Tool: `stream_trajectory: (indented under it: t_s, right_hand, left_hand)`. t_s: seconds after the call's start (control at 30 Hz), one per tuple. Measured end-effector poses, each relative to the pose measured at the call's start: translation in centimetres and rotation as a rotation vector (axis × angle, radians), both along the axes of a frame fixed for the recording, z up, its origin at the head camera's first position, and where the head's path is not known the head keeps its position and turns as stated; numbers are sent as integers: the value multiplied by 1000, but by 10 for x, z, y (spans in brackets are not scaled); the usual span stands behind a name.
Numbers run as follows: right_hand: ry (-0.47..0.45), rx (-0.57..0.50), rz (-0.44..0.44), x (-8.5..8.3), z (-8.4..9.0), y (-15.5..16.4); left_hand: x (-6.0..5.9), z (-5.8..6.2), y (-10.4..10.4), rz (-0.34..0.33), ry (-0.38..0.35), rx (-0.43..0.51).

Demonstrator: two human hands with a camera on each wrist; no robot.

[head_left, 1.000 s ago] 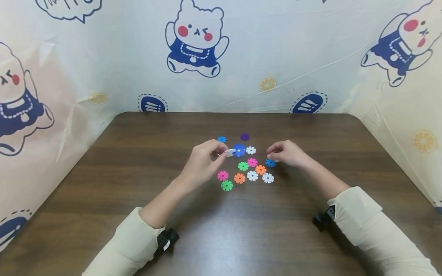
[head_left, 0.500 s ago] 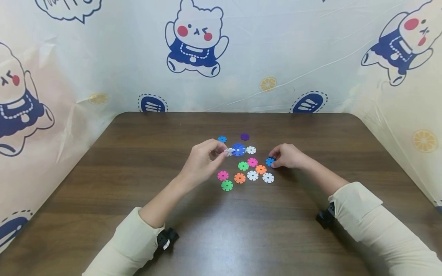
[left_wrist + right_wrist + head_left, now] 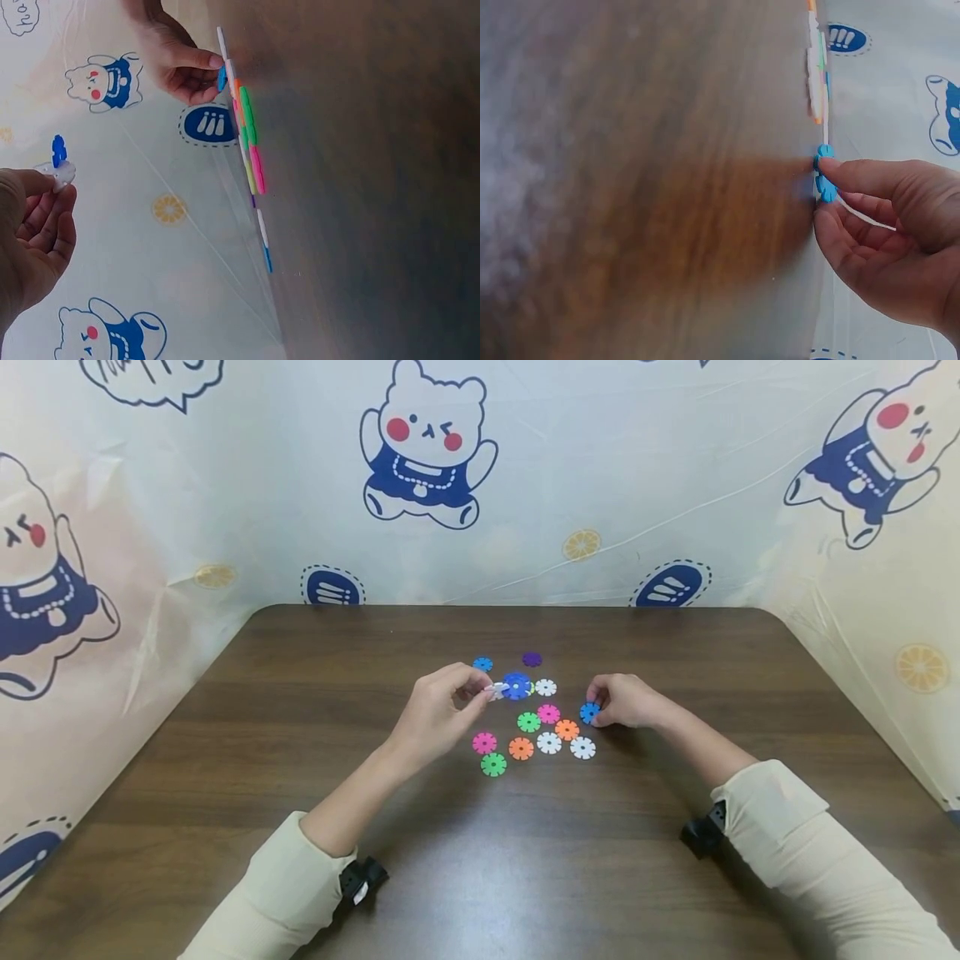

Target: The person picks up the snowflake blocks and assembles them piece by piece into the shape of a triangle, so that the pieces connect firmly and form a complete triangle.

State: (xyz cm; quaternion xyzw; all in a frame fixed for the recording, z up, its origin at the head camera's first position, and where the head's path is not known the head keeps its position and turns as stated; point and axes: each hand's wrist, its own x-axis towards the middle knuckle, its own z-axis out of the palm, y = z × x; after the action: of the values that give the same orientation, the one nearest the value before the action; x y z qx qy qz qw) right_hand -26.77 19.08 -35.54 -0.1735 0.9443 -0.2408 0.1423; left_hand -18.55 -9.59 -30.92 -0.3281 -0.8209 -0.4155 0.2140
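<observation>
A small light-blue disc [image 3: 589, 712] is pinched at its edge by the fingertips of the right hand [image 3: 626, 702], at the right margin of the cluster of flat notched discs lying on the brown table [image 3: 525, 860]. In the right wrist view the disc [image 3: 825, 174] is seen almost edge-on, gripped between thumb and forefinger and still at the table surface, so its flat face is taken to lie nearly level with the wood. A joined piece is held by the left hand [image 3: 438, 710], its fingers curled round a white disc [image 3: 497, 691] into which a dark-blue disc [image 3: 517, 686] is slotted; in the left wrist view this pair [image 3: 58, 161] is shown raised clear of the table. The light-blue disc lies to the right of the held pair and nearer the person, with a white disc [image 3: 545, 687], a pink disc [image 3: 548, 713] and a green disc [image 3: 528, 722] lying between them. The right hand is plainly the nearer one to the light-blue disc, and the open notches of the dark-blue disc are judged to face rightward, towards it
</observation>
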Motion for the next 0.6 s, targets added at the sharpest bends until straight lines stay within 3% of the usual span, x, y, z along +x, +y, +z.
stream_trajectory:
  t_s: [0.3, 0.43, 0.6]
  right_hand:
    - [5, -105, -36, 4, 4, 7]
    - [11, -226, -77, 10, 8, 8]
    - [101, -382, -116, 22, 15, 0]
  left_hand:
    - [-1, -1, -2, 12, 12, -3]
    - [-2, -1, -3, 24, 3, -9]
    - [-4, -1, -5, 30, 1, -10]
